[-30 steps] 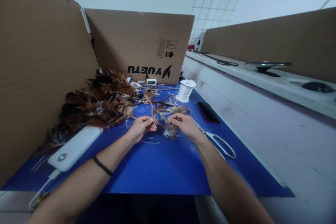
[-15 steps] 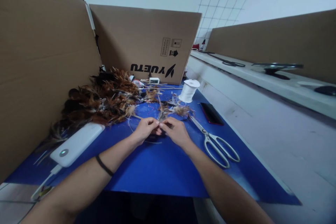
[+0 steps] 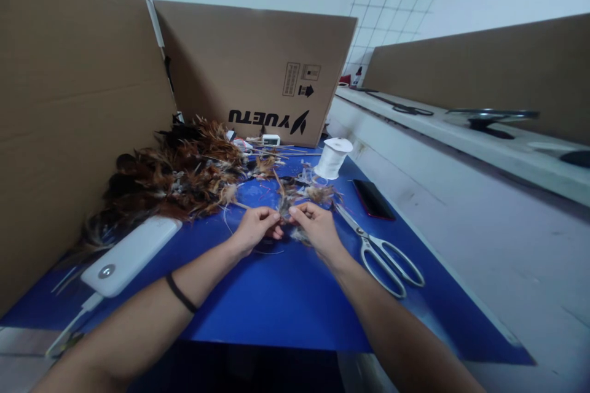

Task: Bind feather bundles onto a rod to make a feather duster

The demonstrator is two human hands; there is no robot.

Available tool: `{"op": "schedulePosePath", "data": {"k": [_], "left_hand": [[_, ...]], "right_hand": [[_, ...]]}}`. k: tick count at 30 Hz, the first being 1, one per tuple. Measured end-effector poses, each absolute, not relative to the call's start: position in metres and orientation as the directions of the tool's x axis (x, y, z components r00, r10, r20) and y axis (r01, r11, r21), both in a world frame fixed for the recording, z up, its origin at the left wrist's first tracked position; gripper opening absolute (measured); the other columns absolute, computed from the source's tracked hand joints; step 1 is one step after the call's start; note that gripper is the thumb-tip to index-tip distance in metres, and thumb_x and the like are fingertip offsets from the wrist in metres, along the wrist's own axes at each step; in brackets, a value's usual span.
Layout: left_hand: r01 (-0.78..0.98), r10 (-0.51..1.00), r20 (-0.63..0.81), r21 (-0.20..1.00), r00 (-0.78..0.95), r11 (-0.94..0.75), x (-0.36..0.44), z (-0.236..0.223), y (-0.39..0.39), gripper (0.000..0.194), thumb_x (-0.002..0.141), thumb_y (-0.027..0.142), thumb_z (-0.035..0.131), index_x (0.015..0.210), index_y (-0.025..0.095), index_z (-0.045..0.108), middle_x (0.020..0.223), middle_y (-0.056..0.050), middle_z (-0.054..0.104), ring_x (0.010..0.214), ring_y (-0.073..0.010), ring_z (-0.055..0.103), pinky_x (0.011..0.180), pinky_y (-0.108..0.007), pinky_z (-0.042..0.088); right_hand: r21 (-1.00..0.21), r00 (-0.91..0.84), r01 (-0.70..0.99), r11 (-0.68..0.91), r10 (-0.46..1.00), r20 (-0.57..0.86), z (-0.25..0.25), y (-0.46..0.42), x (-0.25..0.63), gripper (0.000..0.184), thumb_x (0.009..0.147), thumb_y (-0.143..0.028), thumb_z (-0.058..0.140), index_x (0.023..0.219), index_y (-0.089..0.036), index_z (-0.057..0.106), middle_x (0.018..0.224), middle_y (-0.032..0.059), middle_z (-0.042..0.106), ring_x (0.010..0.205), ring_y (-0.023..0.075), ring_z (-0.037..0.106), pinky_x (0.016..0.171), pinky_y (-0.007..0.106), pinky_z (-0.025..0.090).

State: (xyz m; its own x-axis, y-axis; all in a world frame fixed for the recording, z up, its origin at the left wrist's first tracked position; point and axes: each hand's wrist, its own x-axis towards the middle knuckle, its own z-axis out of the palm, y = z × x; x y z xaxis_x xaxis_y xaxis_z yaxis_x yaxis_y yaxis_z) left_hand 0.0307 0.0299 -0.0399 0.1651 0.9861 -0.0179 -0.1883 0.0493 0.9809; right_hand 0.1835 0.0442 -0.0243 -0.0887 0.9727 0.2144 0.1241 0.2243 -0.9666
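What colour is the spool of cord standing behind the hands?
White: the spool of cord stands on the blue mat, clearest in the head view.

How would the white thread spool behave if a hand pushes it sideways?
The white thread spool stands upright on the blue mat, leaning slightly, so it would probably tip rather than slide. Once on its side, its round body would likely roll. It looks fairly light.

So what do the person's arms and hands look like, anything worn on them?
Both forearms are bare, with no sleeves in view. The left arm has a thin black band around it near the wrist. The left hand and right hand wear no gloves, and no rings are visible.
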Motion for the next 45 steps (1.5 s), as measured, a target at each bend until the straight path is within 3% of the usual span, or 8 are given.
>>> {"op": "schedulePosePath", "data": {"k": [21, 27, 32, 45], "left_hand": [[-0.099, 0.992, 0.037, 0.995, 0.116, -0.026, 0.034, -0.041, 0.030, 0.021, 0.076, 0.031, 0.058, 0.070, 0.011, 0.059, 0.049, 0.000, 0.059, 0.042, -0.0093, 0.055, 0.047, -0.021, 0.046], [-0.036, 0.992, 0.067, 0.997, 0.107, -0.063, 0.034, -0.040, 0.030, 0.022, 0.076, 0.032, 0.057, 0.070, 0.012, 0.060, 0.049, 0.000, 0.059, 0.042, -0.0095, 0.054, 0.047, -0.021, 0.045], [0.062, 0.991, 0.094, 0.993, 0.098, -0.101, 0.034, -0.042, 0.029, 0.021, 0.077, 0.031, 0.055, 0.071, 0.012, 0.063, 0.048, 0.001, 0.059, 0.042, -0.0100, 0.054, 0.046, -0.021, 0.044], [0.453, 0.902, 0.417, 0.787, 0.112, -0.420, 0.030, -0.040, 0.024, 0.024, 0.082, 0.028, 0.050, 0.071, 0.018, 0.069, 0.056, -0.002, 0.062, 0.052, -0.0122, 0.055, 0.056, -0.022, 0.040]], "right_hand": [[-0.977, -0.089, 0.094, 0.190, 0.979, 0.181, -0.030, 0.043, 0.180, 0.019, 0.070, -0.034, 0.064, 0.068, -0.016, 0.060, 0.061, 0.0004, 0.063, 0.058, 0.0117, 0.056, 0.061, 0.026, 0.045], [-0.960, -0.147, 0.171, 0.223, 0.969, 0.199, -0.029, 0.041, 0.178, 0.018, 0.070, -0.031, 0.062, 0.061, -0.015, 0.060, 0.057, -0.0011, 0.059, 0.052, 0.0094, 0.050, 0.053, 0.023, 0.040], [-0.957, -0.092, 0.192, 0.219, 0.975, 0.204, -0.031, 0.042, 0.177, 0.020, 0.068, -0.031, 0.063, 0.057, -0.015, 0.058, 0.051, -0.0023, 0.056, 0.047, 0.0083, 0.045, 0.048, 0.022, 0.036], [-0.990, -0.005, 0.039, 0.133, 0.991, 0.133, -0.034, 0.039, 0.170, 0.018, 0.063, -0.030, 0.065, 0.055, -0.016, 0.056, 0.052, -0.0008, 0.059, 0.051, 0.0111, 0.052, 0.054, 0.025, 0.043]]}}
